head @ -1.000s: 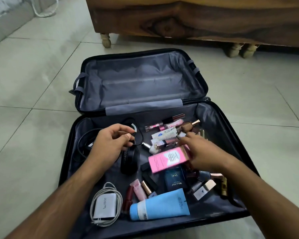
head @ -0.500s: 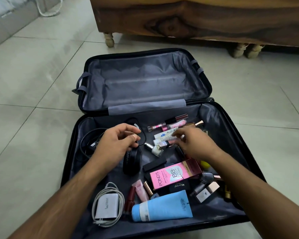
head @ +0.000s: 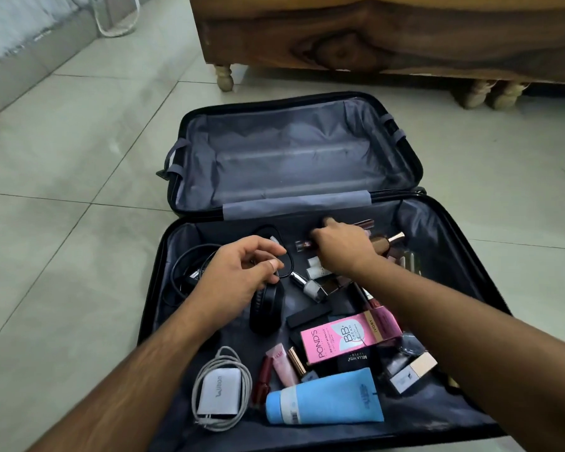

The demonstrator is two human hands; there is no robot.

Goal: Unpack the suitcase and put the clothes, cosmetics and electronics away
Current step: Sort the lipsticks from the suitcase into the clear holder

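Note:
An open black suitcase (head: pixel 463 265) lies on the tiled floor, its lid half (head: pixel 291 158) holding nothing. The near half holds black headphones (head: pixel 265 309), a white charger with its cable (head: pixel 217 396), a black cable (head: pixel 180 275), a blue tube (head: pixel 327 399), a pink Pond's box (head: pixel 343 337) and several small cosmetics. My left hand (head: pixel 238 275) curls its fingers round the headphones' band. At the far side of that half, my right hand (head: pixel 340 247) closes its fingers on small lip-gloss tubes (head: pixel 364 224), which it partly hides.
A wooden bed frame (head: pixel 372 37) on short turned legs (head: pixel 224 76) stands just beyond the suitcase. A grey wall base and a white loop of cord (head: pixel 116 26) lie at the far left. Tiled floor (head: pixel 62 190) surrounds the suitcase on both sides.
My right hand let go of the pink box, which now lies flat, and reached farther to the lip-gloss tubes at the back. My left hand stayed at the headphones.

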